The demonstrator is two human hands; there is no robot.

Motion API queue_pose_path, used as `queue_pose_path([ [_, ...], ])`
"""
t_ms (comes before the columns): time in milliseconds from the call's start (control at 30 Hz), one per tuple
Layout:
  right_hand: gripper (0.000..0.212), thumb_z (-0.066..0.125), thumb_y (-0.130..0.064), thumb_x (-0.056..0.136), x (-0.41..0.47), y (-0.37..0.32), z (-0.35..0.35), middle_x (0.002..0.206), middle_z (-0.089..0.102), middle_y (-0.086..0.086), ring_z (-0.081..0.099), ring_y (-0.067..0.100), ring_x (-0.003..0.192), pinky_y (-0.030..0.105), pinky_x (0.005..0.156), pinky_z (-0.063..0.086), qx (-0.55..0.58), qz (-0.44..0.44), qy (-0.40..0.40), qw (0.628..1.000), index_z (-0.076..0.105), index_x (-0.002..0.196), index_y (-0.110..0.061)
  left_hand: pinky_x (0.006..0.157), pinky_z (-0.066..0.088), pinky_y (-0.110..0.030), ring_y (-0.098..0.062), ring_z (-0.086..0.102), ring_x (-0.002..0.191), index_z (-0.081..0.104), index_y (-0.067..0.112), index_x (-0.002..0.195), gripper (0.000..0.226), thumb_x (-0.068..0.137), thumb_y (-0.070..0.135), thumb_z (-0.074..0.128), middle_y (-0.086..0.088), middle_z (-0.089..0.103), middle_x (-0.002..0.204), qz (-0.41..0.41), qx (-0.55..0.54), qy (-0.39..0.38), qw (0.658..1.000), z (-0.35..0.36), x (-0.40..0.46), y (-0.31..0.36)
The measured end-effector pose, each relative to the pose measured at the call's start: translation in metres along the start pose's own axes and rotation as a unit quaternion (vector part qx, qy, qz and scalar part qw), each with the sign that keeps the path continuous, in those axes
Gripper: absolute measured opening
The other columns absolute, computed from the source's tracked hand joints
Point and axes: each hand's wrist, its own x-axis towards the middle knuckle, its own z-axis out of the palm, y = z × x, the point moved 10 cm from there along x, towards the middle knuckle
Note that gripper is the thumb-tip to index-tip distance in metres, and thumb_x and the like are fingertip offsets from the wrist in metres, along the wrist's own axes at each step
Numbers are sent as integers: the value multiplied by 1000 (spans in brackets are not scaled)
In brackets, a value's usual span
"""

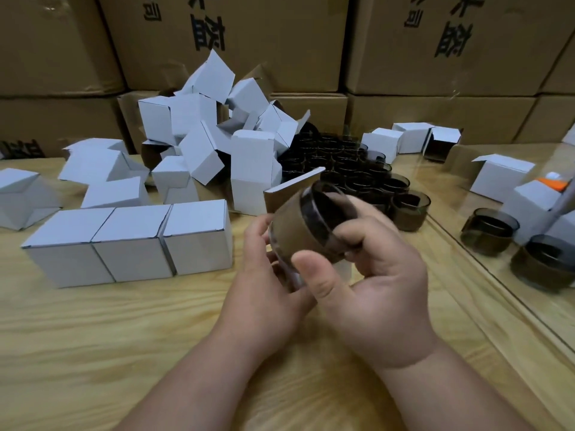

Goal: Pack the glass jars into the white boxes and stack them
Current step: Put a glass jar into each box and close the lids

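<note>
Both hands, left and right, grip one glass jar; closed boxes beside

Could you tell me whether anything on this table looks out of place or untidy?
Yes: the white boxes at the back lie in a tumbled heap, tilted with flaps open, unlike the neat row of three closed boxes in front. The jars stand upright, and nothing looks broken or spilled.
</note>
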Motion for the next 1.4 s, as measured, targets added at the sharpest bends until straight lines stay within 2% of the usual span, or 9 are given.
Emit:
queue_pose_path([
  [100,46,74,-46,88,-3,5,11,122,65,6,66,16,112,29,84,56,-4,10,-24,1000,63,82,-2,69,35,0,22,52,94,57,2,131,70,84,54,51,21,60,105,20,50,-37,998,3,2,8],
  [233,28,73,-38,84,0,26,1,129,61,6,62,13,123,45,91,57,-55,41,9,998,64,83,-11,76,55,-15,12,65,101,19,66,124,84,60,55,72,34,56,120,-12,-106,35,994,-7,-3,7],
  [467,29,73,-38,84,9,40,-8,133,57,-2,47,-9,127,10,103,36,-161,15,-9,987,68,84,-10,87,61,-36,-6,71,103,24,56,122,91,66,30,91,14,60,129,-14,-130,56,990,-5,-2,-4],
  [667,22,75,-40,82,6,59,-3,131,61,-4,57,14,125,46,103,48,-155,77,-59,983,75,83,-18,98,57,-38,-8,69,113,25,54,125,89,71,25,89,9,61,134,-21,-161,58,985,-5,-1,-5],
  [867,25,71,-42,84,2,69,5,149,51,-4,36,15,146,38,120,29,-186,119,-106,970,78,76,-19,91,57,-21,-2,66,115,25,61,130,95,76,14,89,23,61,131,-13,-162,44,986,-1,1,-8],
  [967,26,68,-47,84,2,70,9,155,45,-7,21,10,152,26,119,15,-209,131,-128,960,75,75,-23,95,59,-32,-5,65,119,25,61,137,98,74,19,89,21,59,135,-17,-161,41,986,0,2,-9],
  [1200,45,51,-65,86,0,74,13,162,33,-17,7,5,151,37,120,-3,-318,124,-163,926,71,62,-32,89,53,-14,6,58,121,26,73,136,97,69,39,86,25,49,143,-26,-148,34,988,-1,2,-8],
  [1300,50,43,-67,85,0,74,14,161,32,-19,7,4,150,38,120,-2,-330,122,-170,920,71,62,-33,79,48,-3,15,57,114,27,76,136,96,74,33,87,34,45,139,-22,-137,32,990,-2,2,-8],
  [1400,31,48,-58,86,3,68,6,155,40,-18,23,11,149,44,120,16,-269,130,-115,947,70,82,-38,101,51,-23,11,53,125,23,78,139,97,78,32,84,30,42,150,-23,-114,32,993,-3,2,-6],
])
